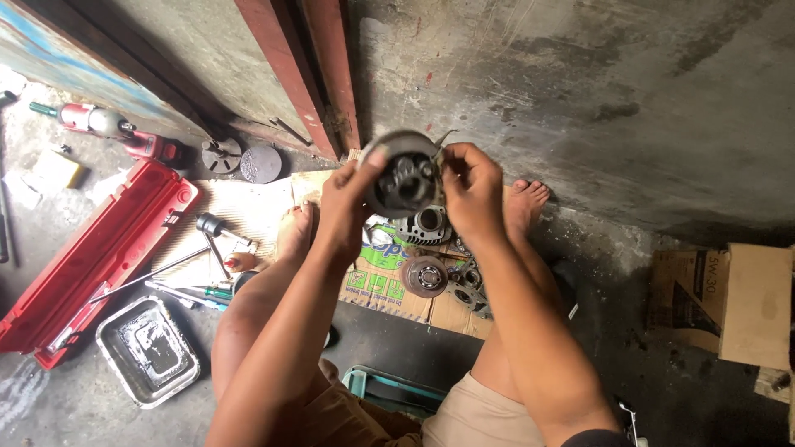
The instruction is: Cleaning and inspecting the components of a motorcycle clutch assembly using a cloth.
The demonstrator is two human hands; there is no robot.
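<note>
both hands, left hand and right hand, grip the round grey metal clutch drum; best kept level, fingers clear of its hub, above the cardboard sheet.

brown carton right, printed cardboard underfoot

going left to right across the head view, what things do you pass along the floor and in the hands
Open red plastic tool case → shallow grimy metal tray → left hand → round dark metal engine part held up by both hands → right hand → brown cardboard box
</note>
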